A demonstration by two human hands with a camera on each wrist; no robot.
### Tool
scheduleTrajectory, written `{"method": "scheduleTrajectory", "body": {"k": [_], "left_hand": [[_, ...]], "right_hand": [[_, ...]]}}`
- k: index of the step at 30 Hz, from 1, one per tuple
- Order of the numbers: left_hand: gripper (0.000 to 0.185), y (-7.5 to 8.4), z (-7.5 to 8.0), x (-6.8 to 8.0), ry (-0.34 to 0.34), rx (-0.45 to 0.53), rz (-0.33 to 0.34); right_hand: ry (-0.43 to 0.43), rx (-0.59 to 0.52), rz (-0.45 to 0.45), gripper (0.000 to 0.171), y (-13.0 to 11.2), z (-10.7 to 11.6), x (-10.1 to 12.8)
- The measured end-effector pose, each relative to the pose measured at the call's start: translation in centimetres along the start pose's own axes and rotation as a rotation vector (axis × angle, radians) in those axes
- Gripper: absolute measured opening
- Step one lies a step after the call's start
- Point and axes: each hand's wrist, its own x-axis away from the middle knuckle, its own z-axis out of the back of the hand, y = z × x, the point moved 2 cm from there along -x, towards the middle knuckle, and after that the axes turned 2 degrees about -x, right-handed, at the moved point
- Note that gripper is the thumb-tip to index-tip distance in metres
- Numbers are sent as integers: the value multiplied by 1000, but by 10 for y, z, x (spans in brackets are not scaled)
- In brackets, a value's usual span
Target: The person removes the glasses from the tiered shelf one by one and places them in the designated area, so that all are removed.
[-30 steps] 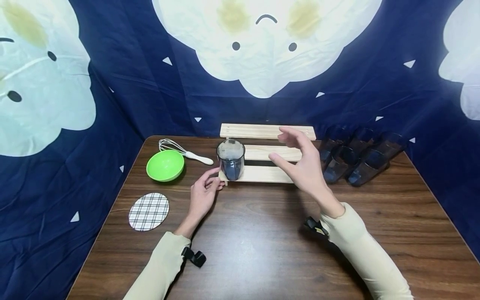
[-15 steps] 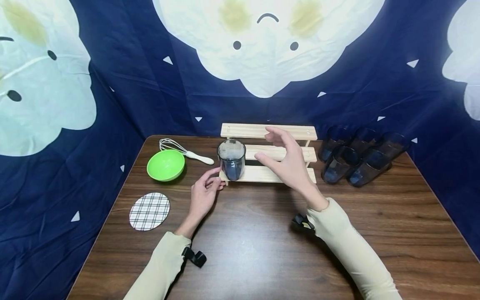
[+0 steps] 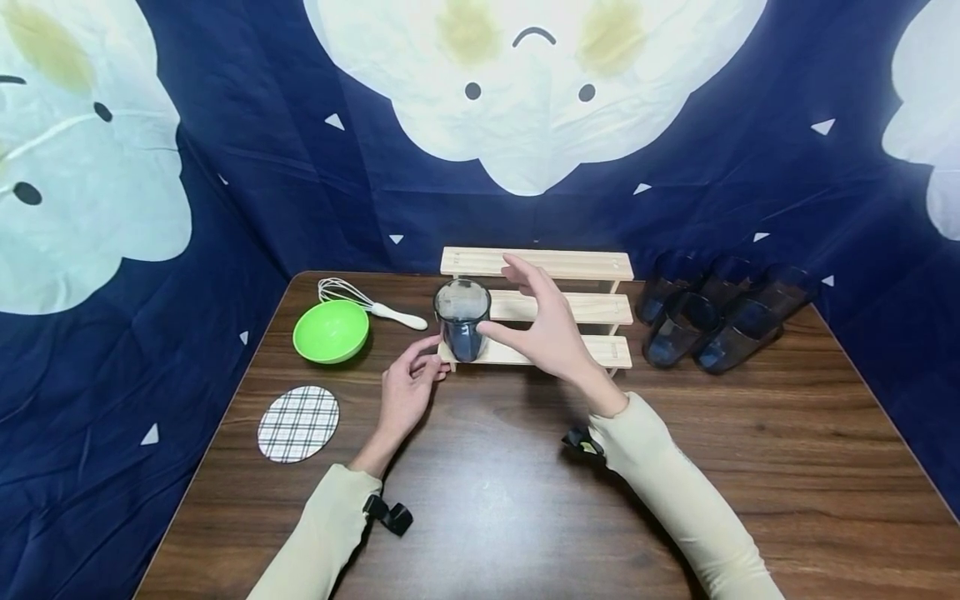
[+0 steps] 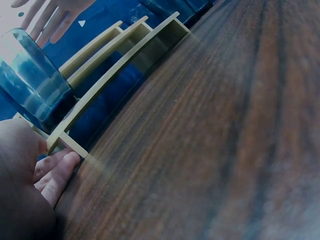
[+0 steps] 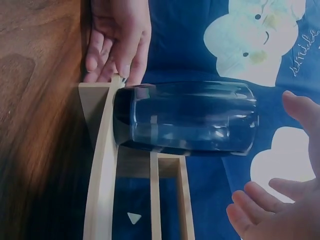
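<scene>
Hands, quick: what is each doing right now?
Left hand: open, fingertips touching the wooden rack corner.
Right hand: open, beside the blue cup, holding nothing.

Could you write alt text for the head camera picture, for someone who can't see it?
A person's open right hand reaches toward a dark blue glass standing on the lowest step of a small wooden rack, while the left hand touches the rack's corner. A green bowl, whisk and more dark glasses sit on the brown table.
</scene>
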Motion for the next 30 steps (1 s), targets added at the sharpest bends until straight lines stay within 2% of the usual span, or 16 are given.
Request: {"method": "scheduleTrajectory", "body": {"k": [14,22,30], "left_hand": [[34,-1,1,1,-7,16,-11],[33,-1,0,0,-2,2,-5],[33,1,1,1,-5,8,-11]], "right_hand": [[-28,-25,-40,111,6,-22,-7],[-55,-41,-33,110,6,-33,-10],[-83,22,-25,104,6,-44,-13]]}}
